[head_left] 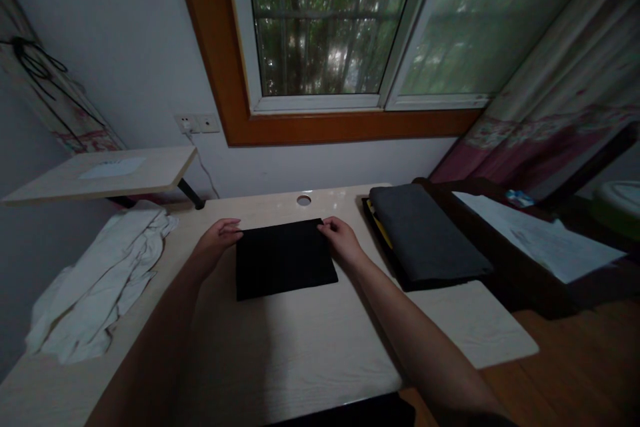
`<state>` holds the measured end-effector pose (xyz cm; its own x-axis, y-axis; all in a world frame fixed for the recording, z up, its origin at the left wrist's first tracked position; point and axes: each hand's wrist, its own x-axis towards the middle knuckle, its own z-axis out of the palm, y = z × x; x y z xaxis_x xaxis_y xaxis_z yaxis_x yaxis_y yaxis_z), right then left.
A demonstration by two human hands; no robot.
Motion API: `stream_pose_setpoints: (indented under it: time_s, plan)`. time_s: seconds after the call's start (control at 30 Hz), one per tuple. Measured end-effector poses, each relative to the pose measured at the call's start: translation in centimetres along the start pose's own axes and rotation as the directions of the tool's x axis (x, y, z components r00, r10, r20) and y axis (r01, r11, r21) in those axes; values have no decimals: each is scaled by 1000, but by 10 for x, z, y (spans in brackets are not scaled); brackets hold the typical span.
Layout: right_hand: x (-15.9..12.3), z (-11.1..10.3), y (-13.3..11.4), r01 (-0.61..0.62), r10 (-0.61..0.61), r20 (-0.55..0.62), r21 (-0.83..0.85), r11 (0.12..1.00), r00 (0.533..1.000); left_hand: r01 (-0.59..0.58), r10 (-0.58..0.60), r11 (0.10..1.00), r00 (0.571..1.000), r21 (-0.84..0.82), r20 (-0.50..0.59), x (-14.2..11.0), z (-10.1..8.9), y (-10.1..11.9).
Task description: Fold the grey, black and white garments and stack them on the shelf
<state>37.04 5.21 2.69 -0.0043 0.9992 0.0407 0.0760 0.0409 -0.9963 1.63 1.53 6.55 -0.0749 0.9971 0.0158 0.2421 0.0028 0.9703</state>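
A flat black rectangle that looks like folded cloth (pixel 286 259) is over the middle of the pale wooden desk (pixel 330 340). My left hand (pixel 219 240) pinches its far left corner between thumb and fingers. At the far right corner, my right hand (pixel 341 237) grips it the same way. The piece is spread smooth between both hands; whether it rests fully on the desk or is slightly raised, I cannot tell. Right of my right hand lies a stack of folded dark grey and black cloth (pixel 425 230), with a bit of yellow showing at its left edge.
Crumpled white cloth (pixel 107 280) lies on the desk's left side, below a raised shelf (pixel 165 170) bearing a paper sheet (pixel 113 167). A round cable hole (pixel 303 200) is near the back edge. Papers (pixel 540 233) lie on a dark surface at right. A window and wall are behind.
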Motion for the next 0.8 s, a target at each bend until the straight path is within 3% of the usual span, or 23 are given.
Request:
stream_pose_setpoints:
  time_s: [0.13, 0.27, 0.37, 0.47, 0.57, 0.73, 0.8]
  plan:
    - [1, -3, 6, 60, -69, -69, -124, 990, 995, -6, 9, 1000, 996, 30, -88, 10, 12, -10]
    - [2, -5, 10, 140, -163, -59, -286, 948, 985, -31, 59, 978, 989, 205, -133, 16, 23, -15]
    - [-3, -6, 3, 194, -236, -54, -414, 890, 970, -103, 158, 942, 976, 319, -150, 10, 32, -7]
    - [-12, -2, -11, 292, -381, -40, -570, 768, 924, -276, 332, 818, 943, 504, -23, -6, 48, 8]
    - [-23, 10, -25, 371, -443, 55, -644, 669, 895, -427, 390, 719, 901, 548, 190, -27, 71, 17]
    - [-44, 42, -25, 514, -434, 299, -650, 559, 850, -485, 399, 674, 874, 558, 278, -46, 104, 7]
    - [-52, 52, -18, 537, -396, 374, -690, 486, 839, -473, 370, 582, 879, 662, 302, -46, 108, 0]
